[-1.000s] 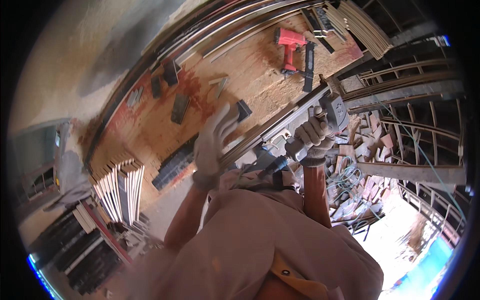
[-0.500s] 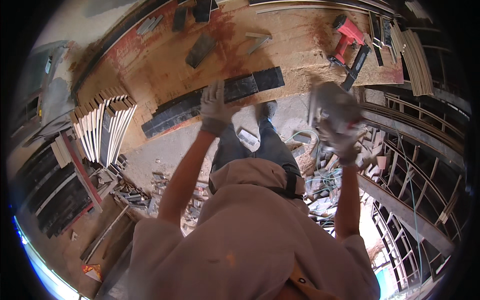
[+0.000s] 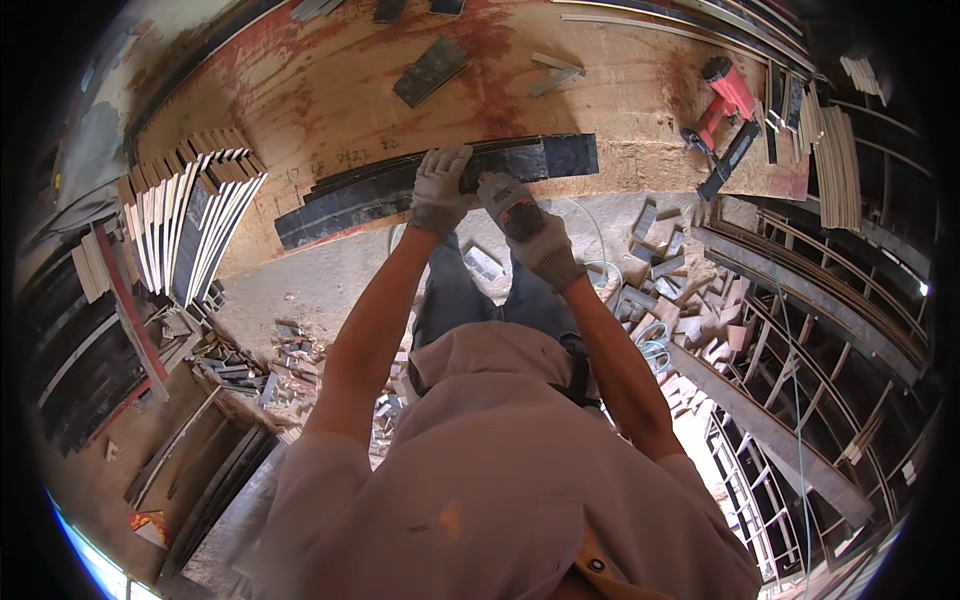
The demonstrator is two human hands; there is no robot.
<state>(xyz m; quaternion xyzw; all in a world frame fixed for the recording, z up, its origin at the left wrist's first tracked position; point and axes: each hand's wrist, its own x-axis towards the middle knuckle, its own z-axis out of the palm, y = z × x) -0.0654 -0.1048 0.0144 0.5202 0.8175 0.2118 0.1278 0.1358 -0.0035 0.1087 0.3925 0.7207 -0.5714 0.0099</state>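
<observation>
Black curved board strips [image 3: 345, 215] lie in a stack along the near edge of the wooden worktable. My left hand [image 3: 440, 187], in a pale knit glove, rests across them with its fingers stretched out over the top. In my gloved right hand [image 3: 547, 250] is a grey power saw [image 3: 508, 203] with red and black parts, its front end close to the strips and just right of my left hand. The saw's body hides its blade, and I cannot tell whether it touches the boards.
A red nail gun [image 3: 728, 110] lies at the table's right. Curved strips with pale edges [image 3: 190, 225] stand bundled at the left. A dark offcut [image 3: 432, 72] lies farther back. Scrap wood [image 3: 690, 300] and a pale hose [image 3: 652, 350] litter the floor; curved frames [image 3: 800, 340] are at right.
My right hand has brought the saw from the right side in to the strips. My left hand has settled onto them. The view has shifted slightly.
</observation>
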